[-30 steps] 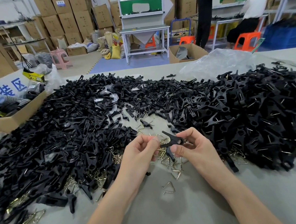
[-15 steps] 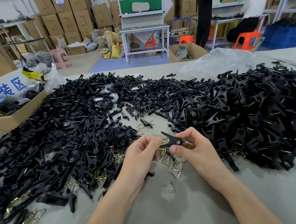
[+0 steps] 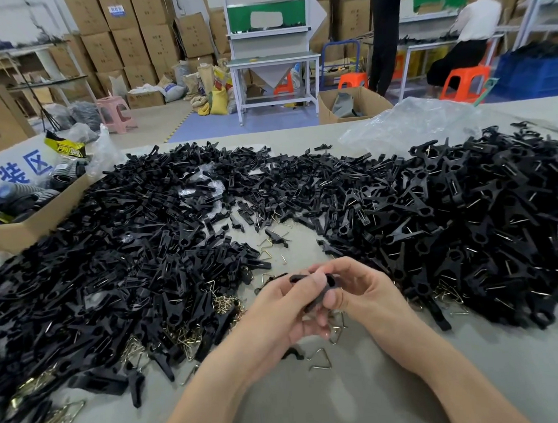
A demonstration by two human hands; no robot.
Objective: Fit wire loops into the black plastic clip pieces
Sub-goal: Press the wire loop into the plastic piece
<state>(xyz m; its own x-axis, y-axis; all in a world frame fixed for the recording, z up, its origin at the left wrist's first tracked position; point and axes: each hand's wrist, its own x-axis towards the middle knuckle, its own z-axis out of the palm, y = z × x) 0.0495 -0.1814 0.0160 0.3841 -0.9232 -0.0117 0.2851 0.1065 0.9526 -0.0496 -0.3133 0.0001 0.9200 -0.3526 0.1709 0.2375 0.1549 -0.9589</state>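
Basically, left hand (image 3: 279,305) and right hand (image 3: 367,292) pinch one black clip piece (image 3: 329,280).
Steady it and press the loop in squarely; can't see the wire between the fingers.

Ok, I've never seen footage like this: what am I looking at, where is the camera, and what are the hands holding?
No machine here: these are a person's two bare hands, seen by a camera worn on the head, looking forward and down. On the grey table lie heaps of black clip pieces, left and right, with brass-coloured wire loops scattered among them. A cardboard box stands at the left. The left hand and the right hand together pinch one black clip piece above the table. Whether a wire loop is already in it is hidden by the hands.
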